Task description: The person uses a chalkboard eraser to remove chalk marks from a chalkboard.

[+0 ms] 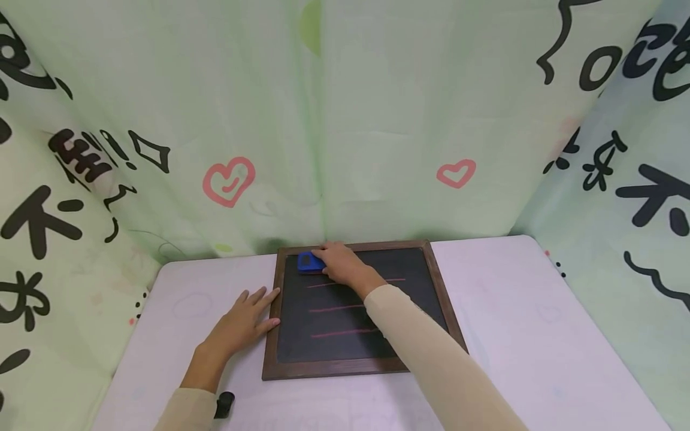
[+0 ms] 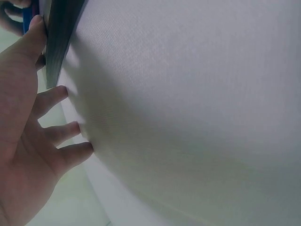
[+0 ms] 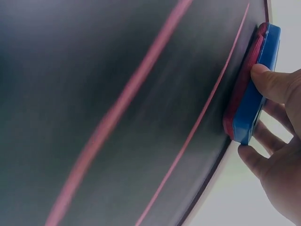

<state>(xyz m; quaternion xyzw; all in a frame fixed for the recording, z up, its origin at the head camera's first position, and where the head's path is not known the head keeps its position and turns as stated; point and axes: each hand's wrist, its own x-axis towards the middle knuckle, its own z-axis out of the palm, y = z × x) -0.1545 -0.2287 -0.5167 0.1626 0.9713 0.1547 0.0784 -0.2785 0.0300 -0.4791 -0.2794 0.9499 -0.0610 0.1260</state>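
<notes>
The right hand [image 1: 345, 265] has its fingers and thumb clamped on a blue rectangular eraser with a soft-looking red layer [image 1: 309, 262]. The thumb presses one long side and the fingers go round the other (so the red layer is left free to face the board, I suppose).

Nearest to the person, beside the beige left sleeve [image 1: 188, 410], there is a small black object [image 1: 224, 404]; I cannot tell if it is worn or lies there. A little farther, the left hand [image 1: 237, 326] has its fingers straight and spread apart, and it grasps nothing. Its thumb and index finger touch the left side of the brown frame, which looks like wood, [image 1: 334, 368] probably to keep it from sliding; the other fingers are lower, at the table.

The frame surrounds a flat black board [image 1: 293, 335], which lies on the pale pinkish table [image 1: 539, 335], perhaps because a flat support is steady. Three thin pink lines [image 1: 339, 333] cross the board, partly hidden by the right arm. Beyond them, the eraser is in the upper left corner, close to the far frame.

Behind the table hangs a light green cloth [image 1: 372, 120] with red hearts [image 1: 230, 187].
</notes>
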